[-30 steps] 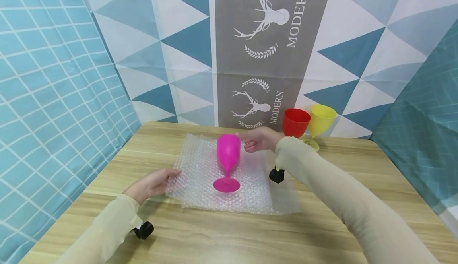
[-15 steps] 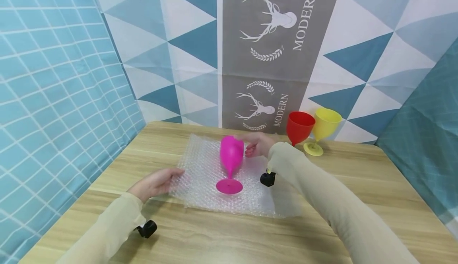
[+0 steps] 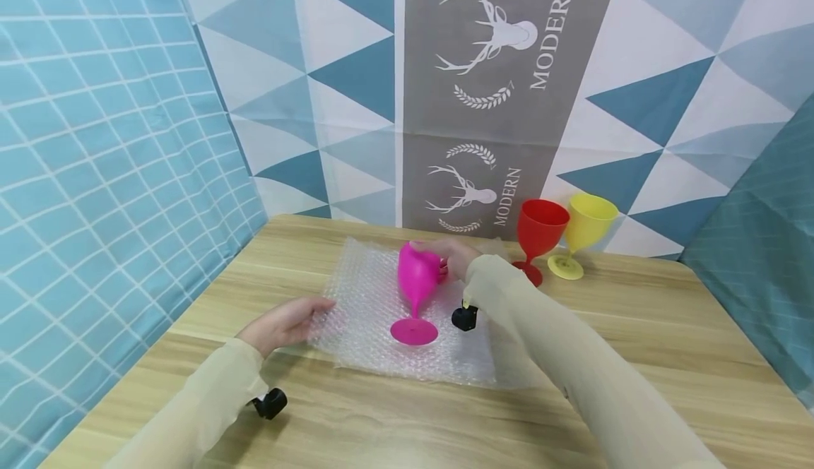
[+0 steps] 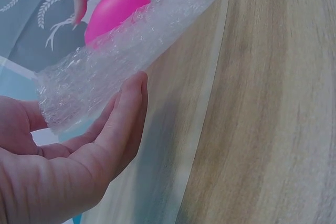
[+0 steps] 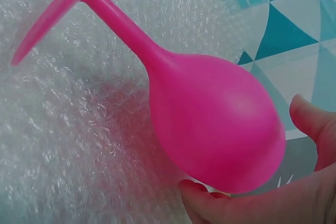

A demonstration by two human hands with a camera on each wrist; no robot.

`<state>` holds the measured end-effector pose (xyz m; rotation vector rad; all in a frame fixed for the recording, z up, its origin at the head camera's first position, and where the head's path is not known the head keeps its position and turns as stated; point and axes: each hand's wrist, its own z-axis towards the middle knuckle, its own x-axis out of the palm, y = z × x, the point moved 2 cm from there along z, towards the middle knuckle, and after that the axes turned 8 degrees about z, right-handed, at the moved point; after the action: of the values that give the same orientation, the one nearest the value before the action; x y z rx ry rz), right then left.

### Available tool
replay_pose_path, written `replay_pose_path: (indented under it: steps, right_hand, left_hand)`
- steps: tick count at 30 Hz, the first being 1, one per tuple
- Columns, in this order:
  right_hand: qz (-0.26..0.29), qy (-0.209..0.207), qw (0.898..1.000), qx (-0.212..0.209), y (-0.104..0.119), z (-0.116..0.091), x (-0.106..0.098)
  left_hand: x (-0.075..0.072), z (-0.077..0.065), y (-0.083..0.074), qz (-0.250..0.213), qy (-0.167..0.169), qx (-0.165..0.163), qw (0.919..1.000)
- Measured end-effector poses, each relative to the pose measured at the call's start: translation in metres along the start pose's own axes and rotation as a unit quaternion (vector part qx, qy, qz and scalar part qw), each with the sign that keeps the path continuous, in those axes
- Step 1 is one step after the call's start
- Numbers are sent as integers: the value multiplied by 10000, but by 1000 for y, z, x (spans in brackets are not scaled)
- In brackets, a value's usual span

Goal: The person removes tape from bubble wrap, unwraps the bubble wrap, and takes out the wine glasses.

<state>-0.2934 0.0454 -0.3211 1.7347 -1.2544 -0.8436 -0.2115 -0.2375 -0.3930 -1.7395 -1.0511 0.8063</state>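
Observation:
A pink plastic goblet [image 3: 417,278] lies on its side on a sheet of bubble wrap [image 3: 362,321], its base towards me and its mouth pointing away. At the mouth end is my right hand [image 3: 448,253]. The right wrist view shows its thumb [image 5: 310,119] spread off the bowl and a fingertip [image 5: 194,190] right at the bowl's lower edge. My left hand [image 3: 289,321] pinches the wrap's left edge between thumb and fingers. In the left wrist view that edge of the wrap [image 4: 100,85] is lifted above the table.
A red goblet [image 3: 542,227] and a yellow goblet [image 3: 586,222] stand upright at the back right of the wooden table [image 3: 394,419]. A patterned cloth backdrop [image 3: 356,80] rises behind the table, and a blue checked one [image 3: 114,144] stands on the left.
My right hand has moved left and closer over the pink goblet's mouth, baring more of the red goblet. The left hand keeps its place at the wrap's edge. The view has shifted slightly.

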Motion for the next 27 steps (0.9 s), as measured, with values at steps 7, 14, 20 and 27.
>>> replay_pose_path:
  steps: [7,14,20,27]
  right_hand:
    - [-330,150,9990,-261,3,-23,3]
    - [106,48,9998,-177,1,-5,0]
    - [292,-145,9995,16,-5,13,-5]
    - [599,-219,9977,238,-10,20,-3]
  left_hand:
    - [2,0,-2,-40,-68,-41,10000]
    - [1,1,1,-52,-74,-12,10000]
    - [3,2,1,-72,-196,-66,9998]
    - [4,2,2,-129,-256,-152,9995]
